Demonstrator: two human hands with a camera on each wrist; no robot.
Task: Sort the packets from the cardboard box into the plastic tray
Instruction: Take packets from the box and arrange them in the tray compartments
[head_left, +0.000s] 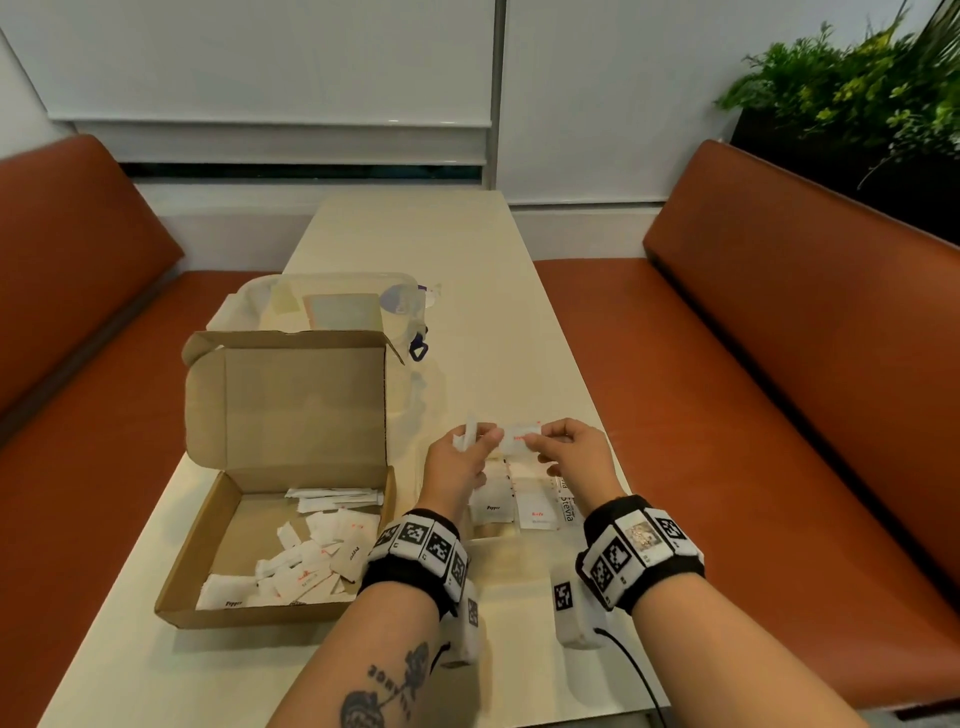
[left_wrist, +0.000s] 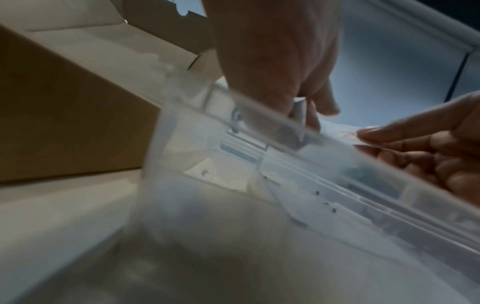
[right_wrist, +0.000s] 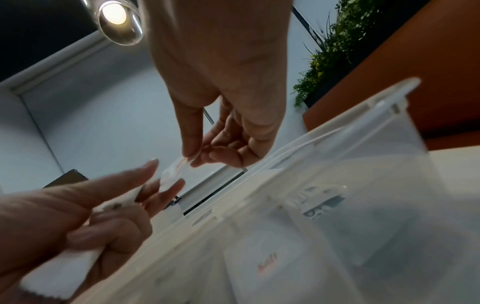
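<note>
White packets (head_left: 311, 564) loose in open cardboard box (head_left: 283, 415).

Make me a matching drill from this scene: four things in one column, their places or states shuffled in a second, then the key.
Things
1. cardboard box
2. left hand
3. red-print packet
4. clear lidded tub

Places or states
A. pinched between both hands above the tray
B. behind the box's raised lid
C. open, loose packets inside
D. grips spare packets while sharing a pinch with the right hand

Pairs: 1-C, 2-D, 3-A, 4-B
</note>
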